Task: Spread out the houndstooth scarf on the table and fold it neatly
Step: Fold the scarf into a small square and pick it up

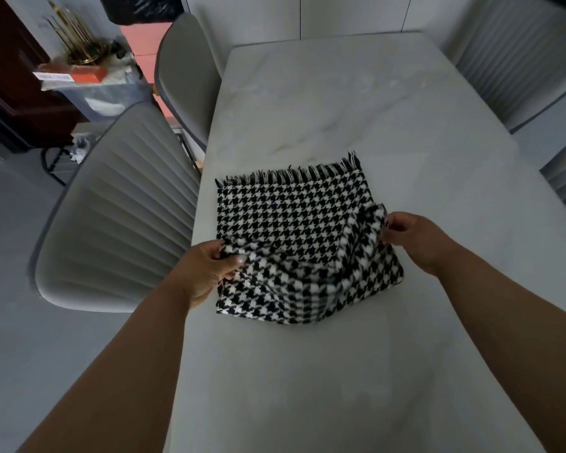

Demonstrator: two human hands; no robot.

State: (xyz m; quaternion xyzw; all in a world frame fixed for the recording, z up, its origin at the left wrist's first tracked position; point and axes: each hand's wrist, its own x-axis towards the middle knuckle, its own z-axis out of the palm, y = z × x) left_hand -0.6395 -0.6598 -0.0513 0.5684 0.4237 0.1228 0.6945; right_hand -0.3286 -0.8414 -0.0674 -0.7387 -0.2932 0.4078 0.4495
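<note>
Scarf: our houndstooth scarf (294, 237) lies on the pale tabletop (356, 103) near its left edge, already folded into a rough rectangle, fringe along the far side.
Left hand: our left hand (206, 266) pinches the near-left corner, thumb on top of the cloth.
Right hand: our right hand (409, 233) pinches the raised right edge, lifted off the layer below.
Step, as we judge it: carrying the near part over for another fold.
Risk: the near layers are bunched and wrinkled, so folding now could trap creases.
Risk: uneven pull between our hands could skew the edges.
Risk: dragging could shift the lower layer toward the tabletop's left edge, beside the grey chair (118, 204).
</note>
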